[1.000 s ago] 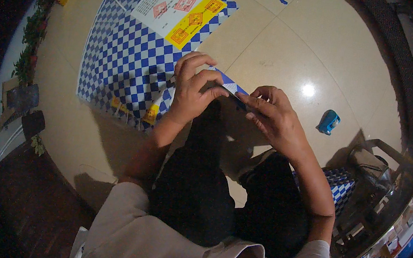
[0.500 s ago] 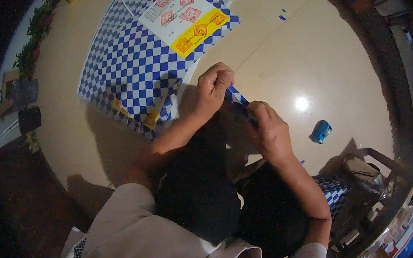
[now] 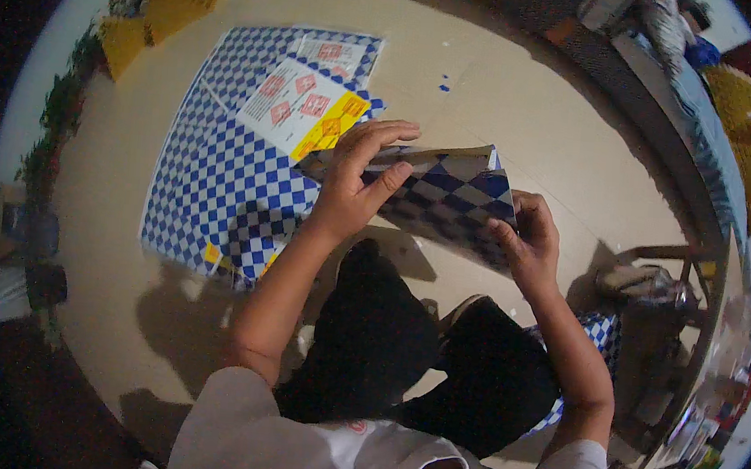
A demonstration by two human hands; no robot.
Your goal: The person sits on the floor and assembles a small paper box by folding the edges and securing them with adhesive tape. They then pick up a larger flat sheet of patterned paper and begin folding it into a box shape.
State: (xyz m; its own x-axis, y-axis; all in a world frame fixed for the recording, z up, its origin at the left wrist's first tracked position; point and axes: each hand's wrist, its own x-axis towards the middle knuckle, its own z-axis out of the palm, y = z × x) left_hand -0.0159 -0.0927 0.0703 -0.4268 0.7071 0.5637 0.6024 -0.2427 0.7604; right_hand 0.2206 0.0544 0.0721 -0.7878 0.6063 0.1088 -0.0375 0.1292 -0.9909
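Observation:
In front of me I hold up a folded piece of blue-and-white checkered paper (image 3: 449, 196), its long side facing me and a pale edge along its top. My left hand (image 3: 358, 180) straddles its left end, thumb on the near side and fingers stretched along the top and behind. At the opposite end, my right hand (image 3: 533, 251) pinches the edge between thumb and fingers. Beyond my left forearm, a stack of checkered sheets (image 3: 222, 161) lies on the floor, topped by a white and yellow printed panel (image 3: 301, 110).
More checkered paper (image 3: 602, 332) lies by my right elbow. A low wooden frame (image 3: 695, 321) with a beige bag (image 3: 645, 282) stands at the right. Yellow ridged pieces (image 3: 178, 3) are at the far left. Small blue scraps (image 3: 444, 86) dot the tiled floor (image 3: 513, 60).
The narrow folded strip between my hands now shows as a broad face. My hands have moved apart, the left one loosening its fingers. The small blue object on the floor is out of sight.

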